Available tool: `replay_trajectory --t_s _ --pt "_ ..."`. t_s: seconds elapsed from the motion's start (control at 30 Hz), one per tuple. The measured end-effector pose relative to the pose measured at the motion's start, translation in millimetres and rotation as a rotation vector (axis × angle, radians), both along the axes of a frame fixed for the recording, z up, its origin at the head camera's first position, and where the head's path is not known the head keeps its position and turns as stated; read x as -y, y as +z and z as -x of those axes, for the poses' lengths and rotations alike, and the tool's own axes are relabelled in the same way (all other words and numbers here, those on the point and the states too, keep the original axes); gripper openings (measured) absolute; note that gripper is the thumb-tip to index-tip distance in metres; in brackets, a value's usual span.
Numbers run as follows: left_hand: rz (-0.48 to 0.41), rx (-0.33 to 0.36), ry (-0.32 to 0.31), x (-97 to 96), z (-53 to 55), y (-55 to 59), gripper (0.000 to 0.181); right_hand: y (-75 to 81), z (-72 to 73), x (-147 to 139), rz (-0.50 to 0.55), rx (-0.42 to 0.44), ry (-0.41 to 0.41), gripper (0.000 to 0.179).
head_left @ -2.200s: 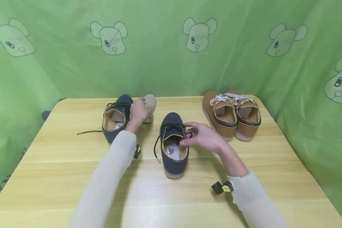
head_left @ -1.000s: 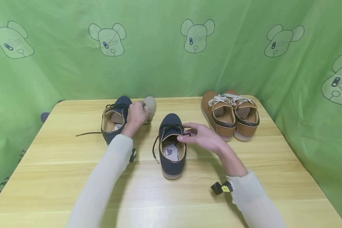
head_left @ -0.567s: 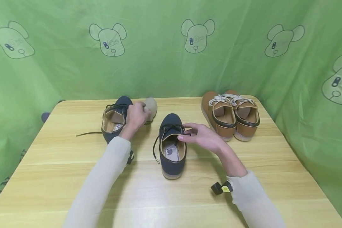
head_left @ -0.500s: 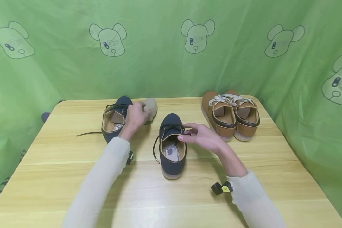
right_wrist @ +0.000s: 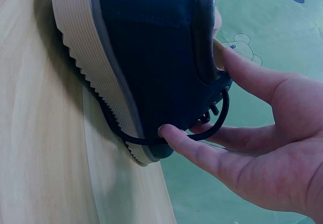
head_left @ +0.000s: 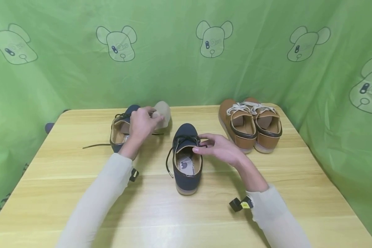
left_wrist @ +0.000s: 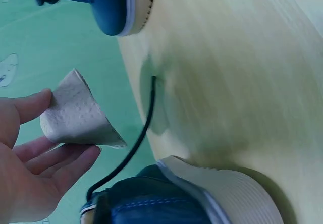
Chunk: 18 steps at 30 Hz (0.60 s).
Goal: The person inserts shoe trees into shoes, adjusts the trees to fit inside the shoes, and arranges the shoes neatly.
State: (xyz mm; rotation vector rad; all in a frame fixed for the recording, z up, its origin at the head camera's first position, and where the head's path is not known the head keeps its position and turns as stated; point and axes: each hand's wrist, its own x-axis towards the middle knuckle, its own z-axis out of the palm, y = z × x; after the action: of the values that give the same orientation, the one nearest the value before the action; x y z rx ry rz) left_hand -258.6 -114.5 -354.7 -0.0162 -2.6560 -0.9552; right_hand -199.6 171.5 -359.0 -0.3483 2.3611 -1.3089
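Note:
My left hand (head_left: 141,123) pinches a beige moulded-pulp shoe insert (head_left: 162,113) between thumb and fingers, near the table's back edge. The left wrist view shows this insert (left_wrist: 75,110) as a hollow, curved shell held off the tabletop. Beside that hand, partly hidden behind it, a navy lace-up shoe (head_left: 119,146) has one dark lace stretched out to the left. A second navy shoe (head_left: 186,182) stands mid-table, heel toward me. My right hand (head_left: 221,148) holds its right side, thumb at the opening and fingers by the lace (right_wrist: 224,108). Printed paper shows inside.
A pair of brown shoes (head_left: 240,134) with white laces stands close together at the back right of the wooden table (head_left: 161,220). Behind and at both sides hangs a green curtain (head_left: 173,79) with printed bear heads.
My left hand has drawn slightly left and turned, lifting the insert a little and showing more of it. The right hand and the middle shoe have stayed in place.

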Motion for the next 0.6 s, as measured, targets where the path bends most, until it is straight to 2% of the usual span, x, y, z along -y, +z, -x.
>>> replay_trajectory --t_s 0.27,0.6 --pt "-0.091 -0.007 -0.011 1.4 -17.0 18.0 0.049 -1.3 0.5 -0.7 0.0 0.006 -0.005 0.078" --pt "-0.138 -0.023 -0.129 6.5 -48.9 41.4 0.043 -0.6 1.0 -1.2 0.013 0.014 -0.018 0.078"
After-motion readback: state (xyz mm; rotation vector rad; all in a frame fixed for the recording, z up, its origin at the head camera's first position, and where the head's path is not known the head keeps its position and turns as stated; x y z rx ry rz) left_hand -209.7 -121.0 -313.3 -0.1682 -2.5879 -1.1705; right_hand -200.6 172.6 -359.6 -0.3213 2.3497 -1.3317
